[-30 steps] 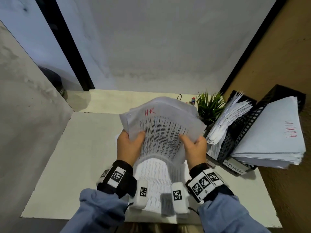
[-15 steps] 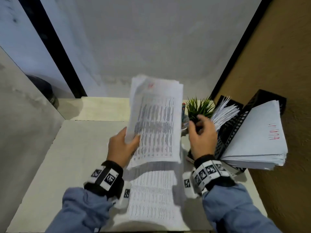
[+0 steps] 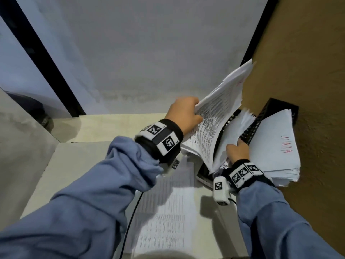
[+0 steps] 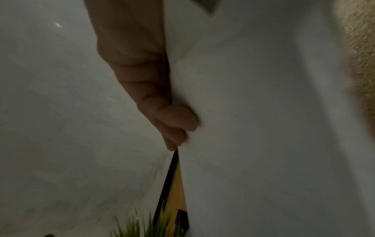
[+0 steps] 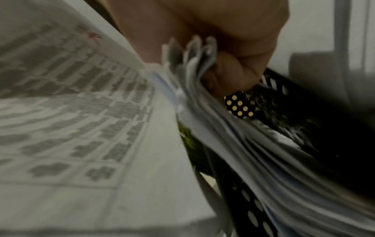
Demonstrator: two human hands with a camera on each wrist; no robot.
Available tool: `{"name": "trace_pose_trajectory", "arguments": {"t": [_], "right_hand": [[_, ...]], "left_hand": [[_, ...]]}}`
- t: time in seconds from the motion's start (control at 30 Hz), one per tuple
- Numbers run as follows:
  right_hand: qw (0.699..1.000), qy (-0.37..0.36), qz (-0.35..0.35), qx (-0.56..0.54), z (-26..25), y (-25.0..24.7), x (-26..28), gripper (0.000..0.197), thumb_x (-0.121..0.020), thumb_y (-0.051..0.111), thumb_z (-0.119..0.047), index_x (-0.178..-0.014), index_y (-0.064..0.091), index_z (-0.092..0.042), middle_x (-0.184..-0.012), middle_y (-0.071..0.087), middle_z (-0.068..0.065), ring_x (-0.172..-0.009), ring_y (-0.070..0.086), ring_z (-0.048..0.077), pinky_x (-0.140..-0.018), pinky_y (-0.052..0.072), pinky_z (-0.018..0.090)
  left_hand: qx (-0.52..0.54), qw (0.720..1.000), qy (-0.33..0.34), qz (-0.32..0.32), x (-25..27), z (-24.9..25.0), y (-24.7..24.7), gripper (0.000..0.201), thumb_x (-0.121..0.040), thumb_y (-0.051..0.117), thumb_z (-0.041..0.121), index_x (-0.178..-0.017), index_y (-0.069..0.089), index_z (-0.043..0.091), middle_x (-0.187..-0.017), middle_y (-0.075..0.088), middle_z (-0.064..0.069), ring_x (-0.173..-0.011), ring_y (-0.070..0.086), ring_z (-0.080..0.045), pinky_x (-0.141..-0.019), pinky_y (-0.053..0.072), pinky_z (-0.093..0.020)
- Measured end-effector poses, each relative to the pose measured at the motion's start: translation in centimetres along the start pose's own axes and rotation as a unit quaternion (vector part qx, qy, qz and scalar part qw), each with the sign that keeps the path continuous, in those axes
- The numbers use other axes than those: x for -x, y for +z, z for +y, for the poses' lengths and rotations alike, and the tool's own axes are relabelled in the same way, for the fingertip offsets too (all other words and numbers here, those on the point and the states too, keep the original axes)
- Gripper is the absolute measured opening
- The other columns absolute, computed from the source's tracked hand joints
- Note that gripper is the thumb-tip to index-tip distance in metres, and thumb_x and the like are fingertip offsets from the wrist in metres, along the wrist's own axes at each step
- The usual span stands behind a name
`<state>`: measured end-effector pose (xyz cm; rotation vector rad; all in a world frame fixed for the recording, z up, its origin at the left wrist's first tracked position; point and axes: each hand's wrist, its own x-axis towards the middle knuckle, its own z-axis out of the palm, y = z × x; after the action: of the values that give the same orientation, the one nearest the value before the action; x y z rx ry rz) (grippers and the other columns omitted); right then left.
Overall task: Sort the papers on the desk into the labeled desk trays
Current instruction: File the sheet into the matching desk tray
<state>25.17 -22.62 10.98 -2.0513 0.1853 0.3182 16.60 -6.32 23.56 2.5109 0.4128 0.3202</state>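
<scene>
1. The left hand [image 3: 183,113] is pinching a sheaf of printed papers [image 3: 214,126] at its near edge, thumb on the printed face and fingers [image 4: 178,121] curled behind. The sheaf is fanning up and to the right from the grip, tilted steeply.
2. The right hand [image 3: 238,152] is clamping the filed sheets [image 3: 235,135] already in the nearer black tray [image 5: 263,102], fingers curled round their edge, seemingly pulling them aside.
3. What's just changed: a second ago both hands were holding this sheaf over the desk middle. Now the left is carrying it alone over to the trays, and the right is making a gap. So I'm guessing the drop into that tray is basically next.
4. The sheaf's lower edge is sitting right beside the slot, touching or nearly.
5. Further right, the other tray [image 3: 276,107] is holding a thick stack [image 3: 274,146] with red writing.
6. More printed sheets [image 3: 168,212] are still lying on the desk [image 3: 61,174], so sorting isn't finished.
</scene>
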Motion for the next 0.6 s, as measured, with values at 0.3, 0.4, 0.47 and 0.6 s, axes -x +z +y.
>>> {"name": "trace_pose_trajectory", "arguments": {"t": [0.3,0.4,0.47,0.6], "right_hand": [[0.993,-0.085,-0.002,0.08,-1.4,-2.3,0.1,0.034,-0.08,0.042,-0.005,-0.109,0.059,-0.007,-0.089,0.062,0.016,-0.072,0.057,0.033,-0.064,0.046,0.032],[0.989,-0.107,0.01,0.104,-1.9,-2.5,0.0,0.033,-0.081,0.045,-0.01,-0.111,0.06,-0.013,-0.101,0.066,0.017,-0.089,0.06,0.037,-0.077,0.05,0.037],[0.984,-0.118,0.028,0.127,-2.0,-2.2,0.2,0.037,-0.082,0.047,-0.014,-0.117,0.058,-0.017,-0.105,0.065,0.016,-0.094,0.06,0.037,-0.079,0.049,0.036],[0.977,-0.095,-0.004,0.192,-0.7,-1.3,0.6,0.048,-0.083,0.054,-0.02,-0.13,0.046,-0.013,-0.115,0.062,0.019,-0.103,0.058,0.038,-0.082,0.048,0.036]], "left_hand": [[-0.069,0.994,0.025,-0.084,-3.0,3.9,7.5,0.024,-0.088,0.055,0.011,-0.111,0.059,0.005,-0.109,0.064,-0.017,-0.102,0.061,-0.034,-0.086,0.05,-0.038],[-0.065,0.992,0.008,-0.106,-3.4,4.3,9.7,0.023,-0.09,0.053,0.009,-0.112,0.057,0.003,-0.111,0.063,-0.018,-0.103,0.061,-0.035,-0.085,0.049,-0.038],[-0.048,0.991,-0.021,-0.121,-3.5,4.0,11.1,0.024,-0.089,0.053,0.01,-0.112,0.053,0.003,-0.11,0.062,-0.019,-0.101,0.061,-0.037,-0.081,0.048,-0.038],[-0.026,0.981,-0.069,-0.18,-2.6,2.6,13.2,0.031,-0.092,0.051,0.011,-0.12,0.043,0.001,-0.117,0.059,-0.022,-0.105,0.059,-0.038,-0.083,0.046,-0.039]]}}
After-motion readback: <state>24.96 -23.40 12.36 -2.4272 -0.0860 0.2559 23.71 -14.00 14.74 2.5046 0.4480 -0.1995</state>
